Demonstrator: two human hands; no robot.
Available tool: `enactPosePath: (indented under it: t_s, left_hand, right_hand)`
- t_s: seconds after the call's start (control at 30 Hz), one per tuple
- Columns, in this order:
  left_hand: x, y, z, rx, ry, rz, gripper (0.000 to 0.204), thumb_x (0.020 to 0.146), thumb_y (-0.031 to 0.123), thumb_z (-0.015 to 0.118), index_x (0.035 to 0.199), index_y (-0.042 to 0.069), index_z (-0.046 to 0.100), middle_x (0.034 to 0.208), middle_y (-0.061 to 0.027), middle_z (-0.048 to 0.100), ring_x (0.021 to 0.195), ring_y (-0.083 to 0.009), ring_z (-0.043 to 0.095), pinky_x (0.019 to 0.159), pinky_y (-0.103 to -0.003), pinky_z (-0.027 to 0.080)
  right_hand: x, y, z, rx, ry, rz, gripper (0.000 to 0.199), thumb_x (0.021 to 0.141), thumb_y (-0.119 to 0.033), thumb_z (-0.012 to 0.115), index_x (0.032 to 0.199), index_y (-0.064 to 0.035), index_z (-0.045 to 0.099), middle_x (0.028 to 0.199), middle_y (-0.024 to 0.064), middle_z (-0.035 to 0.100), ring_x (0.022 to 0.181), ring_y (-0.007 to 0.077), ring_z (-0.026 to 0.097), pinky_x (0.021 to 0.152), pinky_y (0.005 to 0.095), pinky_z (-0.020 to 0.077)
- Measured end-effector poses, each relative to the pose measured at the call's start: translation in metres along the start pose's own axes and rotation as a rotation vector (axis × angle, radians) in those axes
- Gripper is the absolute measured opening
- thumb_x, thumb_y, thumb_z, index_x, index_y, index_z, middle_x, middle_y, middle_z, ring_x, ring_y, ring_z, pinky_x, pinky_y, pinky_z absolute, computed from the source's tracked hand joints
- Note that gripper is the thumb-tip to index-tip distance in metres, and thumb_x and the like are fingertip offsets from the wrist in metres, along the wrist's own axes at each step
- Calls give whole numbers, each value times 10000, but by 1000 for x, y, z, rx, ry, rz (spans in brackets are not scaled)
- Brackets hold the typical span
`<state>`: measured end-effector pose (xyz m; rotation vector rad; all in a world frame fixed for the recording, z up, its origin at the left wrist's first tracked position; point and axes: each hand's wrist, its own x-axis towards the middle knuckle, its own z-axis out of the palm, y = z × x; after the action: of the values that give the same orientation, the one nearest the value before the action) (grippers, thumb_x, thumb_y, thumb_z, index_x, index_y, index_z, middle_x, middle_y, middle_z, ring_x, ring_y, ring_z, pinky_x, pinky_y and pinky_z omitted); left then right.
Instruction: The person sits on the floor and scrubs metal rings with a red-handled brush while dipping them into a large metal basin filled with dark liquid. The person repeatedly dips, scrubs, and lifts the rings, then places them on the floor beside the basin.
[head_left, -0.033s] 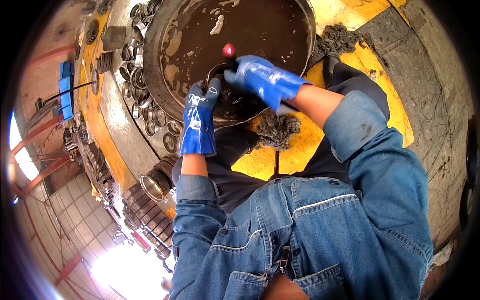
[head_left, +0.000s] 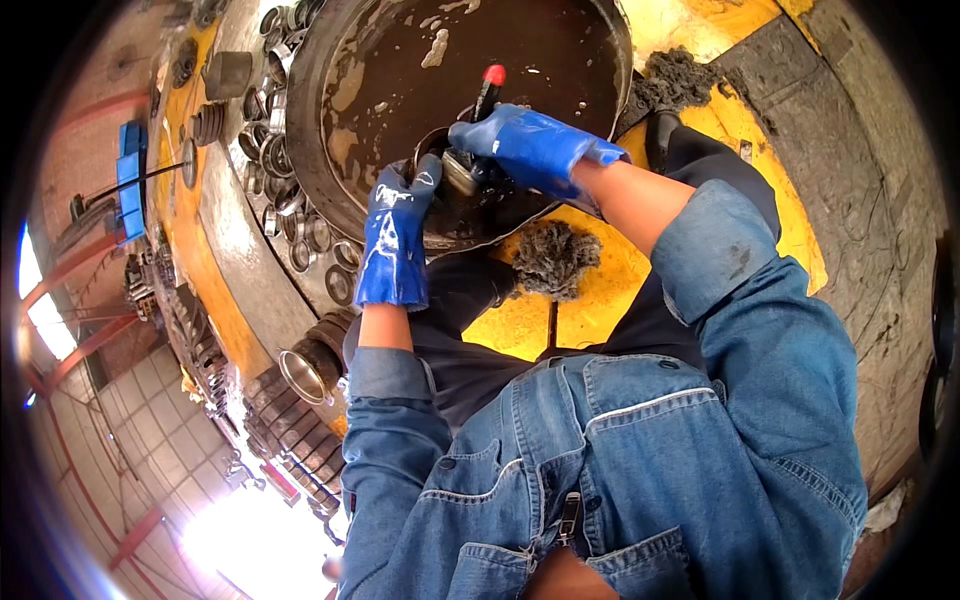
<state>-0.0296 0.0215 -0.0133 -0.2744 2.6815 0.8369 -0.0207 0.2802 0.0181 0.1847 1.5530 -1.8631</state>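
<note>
Over a large round tub (head_left: 305, 110) of dark brown liquid, both my hands work in blue rubber gloves. My left hand (head_left: 397, 225) is closed on the near left side of a dark metal ring (head_left: 428, 140). In my right hand (head_left: 525, 145) is a brush with a black handle and a red end (head_left: 493, 77). Its handle points up and away, and its pale lower end is down beside the ring. Whether the brush touches the ring I cannot tell. My right glove hides part of the handle.
Several shiny metal rings (head_left: 275, 155) lie on the bench along the tub's left side. A larger metal ring (head_left: 305, 372) stands lower left. Dark metal shavings (head_left: 555, 258) lie on the yellow floor between my legs, with another clump (head_left: 680, 80) at the tub's right.
The brush's red end has swung up and to the right, and its pale lower end has come into sight. My right hand has turned slightly; my left hand keeps its hold.
</note>
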Motion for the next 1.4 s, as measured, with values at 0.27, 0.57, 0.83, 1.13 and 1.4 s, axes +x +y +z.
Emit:
enactPosePath:
  t_s: [0.27,0.57,0.83,1.13,1.4]
  left_hand:
    - [56,29,-14,-34,-379,117,473,938,420,775,1090,-28,777,876,-133,760,781,-208,680,740,-377,544]
    - [58,42,-21,199,-349,80,571,944,471,758,1136,-67,750,960,-197,781,823,-252,710,763,-400,569]
    - [-44,35,6,98,153,36,517,931,437,762,1150,-31,735,985,-180,768,895,-302,721,833,-399,554]
    - [-26,3,22,-219,131,46,436,933,312,820,1167,-42,724,944,-80,758,836,-140,675,760,-306,539]
    - [-19,39,0,1,1,56,449,930,399,777,1021,-40,764,828,-108,760,764,-183,691,732,-368,544]
  right_hand:
    - [24,32,-4,-139,31,12,334,957,-357,664,1056,-54,762,867,115,753,796,262,702,773,385,539]
    - [31,4,1,-590,56,-74,441,915,-464,686,1042,-47,748,829,168,737,755,310,710,717,396,549]
    - [10,5,-5,-314,-27,24,457,968,-442,626,1061,-12,750,857,108,729,779,201,661,725,357,503]
    - [40,12,6,-628,122,-177,473,946,-483,651,1059,-35,754,903,177,751,828,328,726,765,438,554]
    - [31,34,-3,-285,72,-133,513,911,-454,671,1130,7,731,871,165,736,781,273,679,776,395,529]
